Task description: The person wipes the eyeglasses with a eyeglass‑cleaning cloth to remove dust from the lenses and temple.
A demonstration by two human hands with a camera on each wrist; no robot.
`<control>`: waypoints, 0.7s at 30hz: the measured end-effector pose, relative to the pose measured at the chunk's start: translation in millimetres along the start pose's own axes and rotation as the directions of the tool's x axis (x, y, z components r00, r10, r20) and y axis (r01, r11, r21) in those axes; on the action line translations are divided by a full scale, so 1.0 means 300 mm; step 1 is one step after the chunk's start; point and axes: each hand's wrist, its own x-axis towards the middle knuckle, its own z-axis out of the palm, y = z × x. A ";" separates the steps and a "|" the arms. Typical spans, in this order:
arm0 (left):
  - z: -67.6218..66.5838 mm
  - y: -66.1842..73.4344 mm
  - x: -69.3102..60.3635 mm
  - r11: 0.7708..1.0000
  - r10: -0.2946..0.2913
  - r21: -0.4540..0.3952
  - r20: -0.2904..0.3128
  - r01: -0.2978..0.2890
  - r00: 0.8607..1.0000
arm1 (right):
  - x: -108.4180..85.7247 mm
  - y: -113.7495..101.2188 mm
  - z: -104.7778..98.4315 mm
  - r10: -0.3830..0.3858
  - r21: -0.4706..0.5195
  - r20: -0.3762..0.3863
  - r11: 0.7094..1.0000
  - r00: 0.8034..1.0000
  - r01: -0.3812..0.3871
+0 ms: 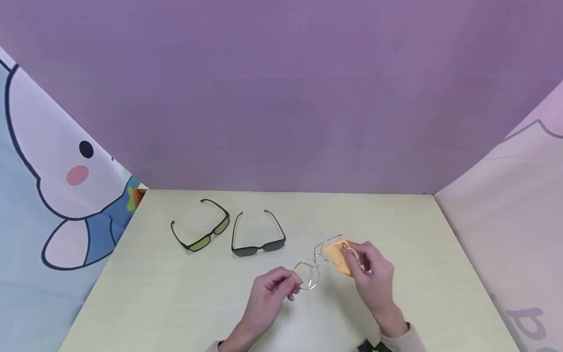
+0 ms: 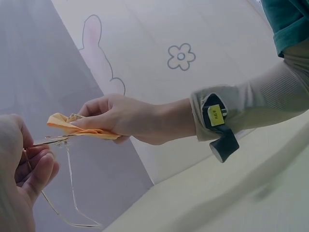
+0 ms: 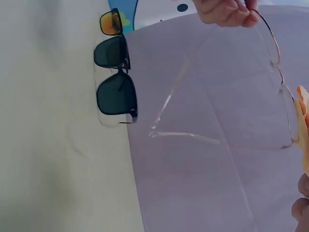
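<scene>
A pair of thin-rimmed clear glasses (image 1: 313,285) is held above the table between both hands. My left hand (image 1: 269,296) pinches the rim at the left lens with thumb and fingers. In my right hand (image 1: 374,274) is an orange cleaning cloth (image 1: 336,255), pinched over the right lens. The left wrist view shows the cloth (image 2: 60,121) folded about the frame's edge, with the glasses' temples (image 2: 72,183) hanging below. Seen from the right wrist, the temples (image 3: 169,99) are unfolded. The cloth hides part of the right lens.
Two more pairs lie with temples spread on the pale table (image 1: 176,303): black-framed glasses with yellow-green lenses (image 1: 201,243) at the left, and dark sunglasses (image 1: 259,248) beside them. A purple panel (image 1: 281,98) stands behind the table, and printed cloth walls (image 1: 506,210) flank it.
</scene>
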 end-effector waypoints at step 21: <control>-0.003 -0.003 0.002 0.999 0.038 -0.018 0.003 -0.037 0.999 | -0.007 -0.004 0.007 -0.024 -0.037 0.004 0.999 1.000 0.024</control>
